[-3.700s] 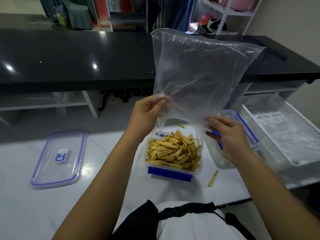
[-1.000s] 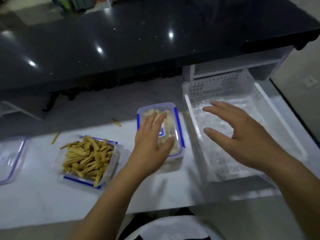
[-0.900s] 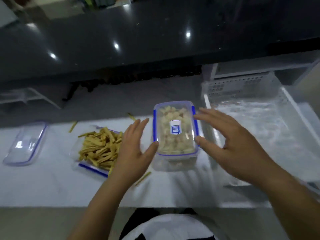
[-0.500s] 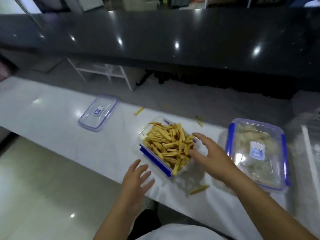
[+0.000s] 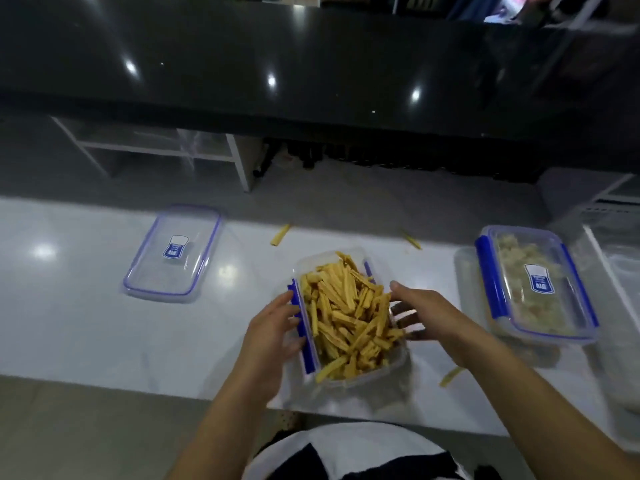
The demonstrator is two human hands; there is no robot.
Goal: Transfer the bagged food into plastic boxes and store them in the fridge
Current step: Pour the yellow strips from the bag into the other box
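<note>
Centrally on the white desk [image 5: 86,323]: lidless clear box [image 5: 349,374], blue clips, heaped with yellow sticks. Left hand [image 5: 273,329] and right hand [image 5: 424,313] grip its sides. Loose lid [image 5: 173,252] lies left.

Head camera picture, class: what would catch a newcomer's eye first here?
The open box heaped with yellow sticks at the centre of the white counter, a left hand and right hand at its sides. A loose lid lies to the left; a lidded box sits to the right.
</note>
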